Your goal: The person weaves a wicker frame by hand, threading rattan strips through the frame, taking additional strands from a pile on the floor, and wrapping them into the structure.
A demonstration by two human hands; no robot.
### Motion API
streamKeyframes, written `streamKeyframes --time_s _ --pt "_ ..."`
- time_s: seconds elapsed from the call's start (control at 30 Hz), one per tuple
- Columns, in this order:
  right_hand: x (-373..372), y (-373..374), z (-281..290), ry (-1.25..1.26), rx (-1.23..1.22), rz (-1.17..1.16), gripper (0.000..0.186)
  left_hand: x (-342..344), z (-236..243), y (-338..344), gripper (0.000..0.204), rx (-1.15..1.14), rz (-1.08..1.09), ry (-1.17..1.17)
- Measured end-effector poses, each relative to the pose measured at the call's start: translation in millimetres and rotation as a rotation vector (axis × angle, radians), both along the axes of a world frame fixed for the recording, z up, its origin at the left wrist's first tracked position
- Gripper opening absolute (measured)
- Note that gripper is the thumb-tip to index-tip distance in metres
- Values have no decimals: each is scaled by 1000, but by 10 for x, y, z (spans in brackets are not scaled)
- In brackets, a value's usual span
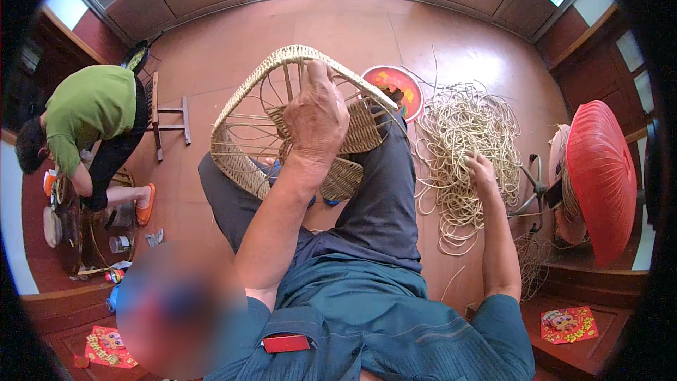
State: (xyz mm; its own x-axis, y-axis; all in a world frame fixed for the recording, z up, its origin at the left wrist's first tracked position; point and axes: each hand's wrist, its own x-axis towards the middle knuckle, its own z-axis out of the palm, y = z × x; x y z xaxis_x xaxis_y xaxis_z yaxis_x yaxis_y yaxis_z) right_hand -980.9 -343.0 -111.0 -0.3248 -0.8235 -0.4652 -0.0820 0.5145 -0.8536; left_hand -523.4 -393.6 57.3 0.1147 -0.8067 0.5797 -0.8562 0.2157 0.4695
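Observation:
A partly woven wicker frame (236, 109) rests over my knees, its curved rim wrapped in pale cord and thin rods crossing its open parts. Woven panels (342, 180) fill some of its middle and lower side. My left hand (317, 116) reaches across it, fingers closed around the far rim. To the right, a big tangled heap of pale cord (469, 123) lies on the floor. Over its near right side is my right hand (483, 173), fingers curled and seemingly pinching a strand of it. The exact grip is small in view.
A red round basin (395, 92) stands beyond my right knee. On the right are a red domed cover (599, 180) and a metal stand (536, 187). At left, a person in green (92, 113) bends beside a wooden stool (173, 120). A blurred patch covers the lower left.

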Motion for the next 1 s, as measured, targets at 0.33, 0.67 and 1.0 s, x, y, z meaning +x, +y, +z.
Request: streamKeyframes --time_s 0.33,0.67,1.0 --pt "1797 -256 1278 691 -618 350 37 148 -149 178 16 81 -414 1120" --pt "3391 -273 1530 607 -1331 548 36 911 -5 397 16 169 -451 1223" --pt "3719 -251 1376 960 -1224 694 63 936 469 5 18 70 -417 1051"
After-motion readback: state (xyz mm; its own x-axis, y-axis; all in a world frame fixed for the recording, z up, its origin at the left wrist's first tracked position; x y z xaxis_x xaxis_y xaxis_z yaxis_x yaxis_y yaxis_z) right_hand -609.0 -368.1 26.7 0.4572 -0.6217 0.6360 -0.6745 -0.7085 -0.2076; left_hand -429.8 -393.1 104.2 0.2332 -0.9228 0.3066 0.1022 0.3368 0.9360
